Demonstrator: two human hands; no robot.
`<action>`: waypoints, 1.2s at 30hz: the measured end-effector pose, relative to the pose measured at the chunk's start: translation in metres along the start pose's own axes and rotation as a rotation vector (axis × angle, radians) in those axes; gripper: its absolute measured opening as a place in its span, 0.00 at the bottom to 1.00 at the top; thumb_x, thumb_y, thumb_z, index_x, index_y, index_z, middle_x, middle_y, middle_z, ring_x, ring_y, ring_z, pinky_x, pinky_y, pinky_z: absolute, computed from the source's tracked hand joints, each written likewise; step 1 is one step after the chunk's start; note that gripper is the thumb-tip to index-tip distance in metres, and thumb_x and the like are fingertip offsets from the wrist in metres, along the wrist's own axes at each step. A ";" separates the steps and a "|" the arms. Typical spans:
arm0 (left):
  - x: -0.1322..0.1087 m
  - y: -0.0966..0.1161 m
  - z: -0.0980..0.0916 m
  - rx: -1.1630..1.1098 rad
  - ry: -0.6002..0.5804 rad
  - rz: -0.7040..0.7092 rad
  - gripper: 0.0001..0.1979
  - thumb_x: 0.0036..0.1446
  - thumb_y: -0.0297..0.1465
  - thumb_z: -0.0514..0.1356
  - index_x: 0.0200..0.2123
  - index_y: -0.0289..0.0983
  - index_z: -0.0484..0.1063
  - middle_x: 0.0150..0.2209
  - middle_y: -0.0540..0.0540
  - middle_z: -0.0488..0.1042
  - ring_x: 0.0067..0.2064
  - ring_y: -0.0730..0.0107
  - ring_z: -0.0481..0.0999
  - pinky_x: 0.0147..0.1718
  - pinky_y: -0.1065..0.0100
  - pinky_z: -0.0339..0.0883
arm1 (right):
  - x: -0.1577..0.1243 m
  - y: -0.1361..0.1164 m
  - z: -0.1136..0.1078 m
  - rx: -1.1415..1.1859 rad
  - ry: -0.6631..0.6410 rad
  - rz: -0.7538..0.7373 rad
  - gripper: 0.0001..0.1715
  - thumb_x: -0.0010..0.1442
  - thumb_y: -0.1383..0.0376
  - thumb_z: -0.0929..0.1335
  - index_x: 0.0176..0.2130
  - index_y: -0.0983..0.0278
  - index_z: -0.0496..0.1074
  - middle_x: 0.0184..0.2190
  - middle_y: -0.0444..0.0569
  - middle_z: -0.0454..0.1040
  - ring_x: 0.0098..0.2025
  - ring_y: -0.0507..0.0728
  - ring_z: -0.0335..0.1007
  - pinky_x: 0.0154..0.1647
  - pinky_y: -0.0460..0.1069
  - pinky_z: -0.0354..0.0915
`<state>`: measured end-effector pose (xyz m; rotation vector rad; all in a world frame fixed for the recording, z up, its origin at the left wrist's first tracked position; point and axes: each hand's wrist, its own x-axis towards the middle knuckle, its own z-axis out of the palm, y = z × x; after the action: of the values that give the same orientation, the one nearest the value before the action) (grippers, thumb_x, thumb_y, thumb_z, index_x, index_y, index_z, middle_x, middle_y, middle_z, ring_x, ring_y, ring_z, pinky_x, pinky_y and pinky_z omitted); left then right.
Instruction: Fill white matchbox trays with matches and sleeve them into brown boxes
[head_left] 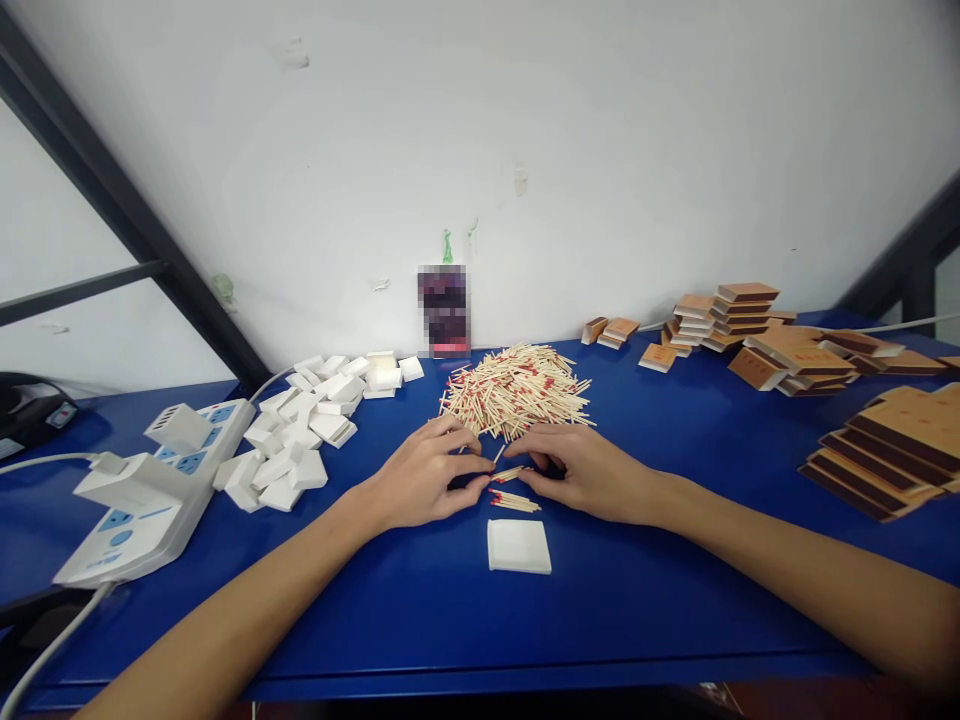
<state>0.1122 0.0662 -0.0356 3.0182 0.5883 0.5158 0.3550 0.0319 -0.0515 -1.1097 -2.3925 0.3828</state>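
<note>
My left hand and my right hand face each other in front of a big heap of red-tipped matches. Between their fingertips lie a few matches, with the left thumb and forefinger at the red heads and the right fingers curled at the plain ends. A small row of matches rests on the table just nearer to me. Closer still is a white matchbox tray, lying flat.
White matchbox trays are piled at left, beside a power strip with plugged-in chargers. Brown matchbox sleeves are stacked at right, with more sleeves nearer. A phone-like pixelated object leans on the wall behind the blue table.
</note>
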 end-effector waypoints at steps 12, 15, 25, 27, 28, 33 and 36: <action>0.000 -0.001 -0.003 -0.052 -0.039 -0.033 0.13 0.65 0.37 0.56 0.48 0.43 0.77 0.41 0.45 0.71 0.45 0.64 0.68 0.47 0.61 0.61 | -0.001 -0.001 0.000 0.007 -0.015 0.013 0.11 0.65 0.62 0.65 0.41 0.61 0.76 0.34 0.47 0.71 0.34 0.53 0.68 0.34 0.48 0.61; 0.000 -0.001 -0.003 -0.058 -0.050 -0.040 0.14 0.65 0.37 0.56 0.49 0.43 0.77 0.41 0.45 0.71 0.44 0.65 0.67 0.47 0.62 0.61 | -0.002 0.000 0.001 0.023 0.003 0.020 0.10 0.65 0.63 0.65 0.41 0.61 0.77 0.36 0.48 0.71 0.35 0.53 0.68 0.35 0.49 0.62; 0.001 0.003 -0.004 -0.123 -0.055 -0.100 0.17 0.59 0.45 0.62 0.45 0.41 0.78 0.38 0.46 0.72 0.43 0.64 0.68 0.47 0.60 0.59 | -0.003 -0.005 -0.001 0.043 -0.006 0.038 0.09 0.63 0.62 0.67 0.35 0.62 0.75 0.33 0.46 0.71 0.34 0.53 0.66 0.34 0.48 0.60; 0.001 0.004 -0.002 -0.115 -0.045 -0.105 0.18 0.57 0.46 0.64 0.44 0.41 0.78 0.38 0.46 0.72 0.43 0.64 0.68 0.47 0.60 0.59 | -0.003 -0.007 -0.003 0.058 -0.021 0.028 0.10 0.64 0.62 0.66 0.34 0.63 0.75 0.32 0.46 0.71 0.34 0.52 0.66 0.34 0.48 0.60; 0.001 0.005 -0.001 -0.110 -0.039 -0.105 0.18 0.56 0.46 0.64 0.44 0.41 0.78 0.38 0.47 0.72 0.43 0.64 0.69 0.47 0.60 0.59 | -0.003 -0.008 -0.005 0.063 -0.031 0.025 0.10 0.64 0.61 0.66 0.34 0.62 0.75 0.32 0.46 0.71 0.34 0.52 0.66 0.34 0.48 0.59; 0.000 0.006 0.000 -0.096 -0.005 -0.112 0.20 0.53 0.46 0.66 0.43 0.40 0.78 0.37 0.47 0.73 0.42 0.63 0.69 0.45 0.60 0.59 | -0.003 -0.013 -0.013 0.067 -0.090 0.023 0.10 0.62 0.58 0.68 0.37 0.62 0.75 0.32 0.45 0.70 0.33 0.53 0.65 0.34 0.48 0.59; 0.000 0.006 0.001 -0.095 0.000 -0.109 0.18 0.53 0.45 0.66 0.42 0.40 0.79 0.37 0.46 0.74 0.41 0.63 0.69 0.46 0.59 0.59 | -0.003 -0.014 -0.015 0.065 -0.112 0.010 0.12 0.60 0.56 0.70 0.39 0.62 0.75 0.32 0.46 0.71 0.34 0.53 0.66 0.35 0.49 0.59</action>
<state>0.1148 0.0606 -0.0355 2.8775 0.7028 0.5226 0.3556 0.0212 -0.0335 -1.0980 -2.4532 0.5358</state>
